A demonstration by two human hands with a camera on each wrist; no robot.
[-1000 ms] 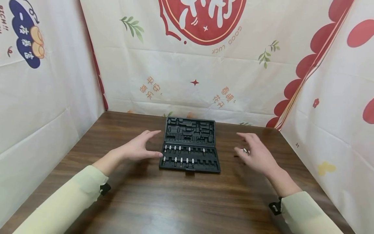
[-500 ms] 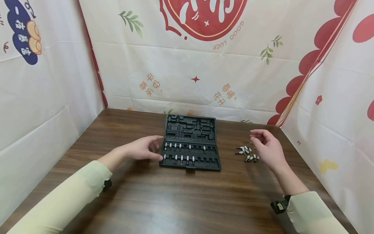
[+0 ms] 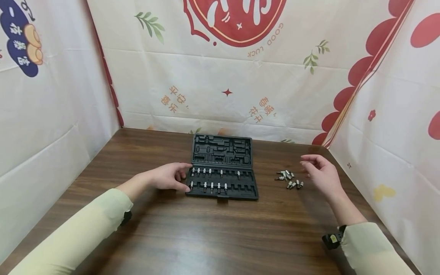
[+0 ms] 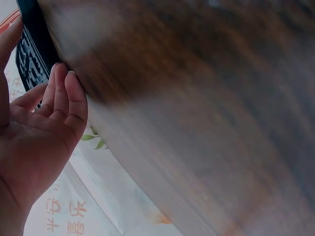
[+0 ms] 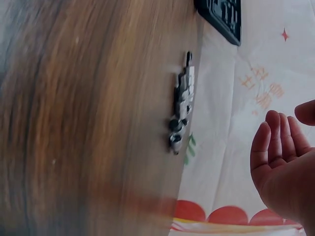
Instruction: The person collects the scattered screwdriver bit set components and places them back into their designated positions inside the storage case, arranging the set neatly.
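- Left hand [image 3: 167, 176], fingers wide, rested at the left edge of an open black rectangular case [image 3: 223, 149].
- Right hand [image 3: 323, 175], thumb and forefinger narrowly parted, hovered beside loose silvery metal bits [image 3: 297, 183].

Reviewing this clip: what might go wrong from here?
The loose bits lie bunched on the table, so the right grip, beside them, might scatter some.
The left grip is at the left edge of the open case; a nudge could shift it.
Bit sizes are hard to tell here, so one might enter a wrong slot.
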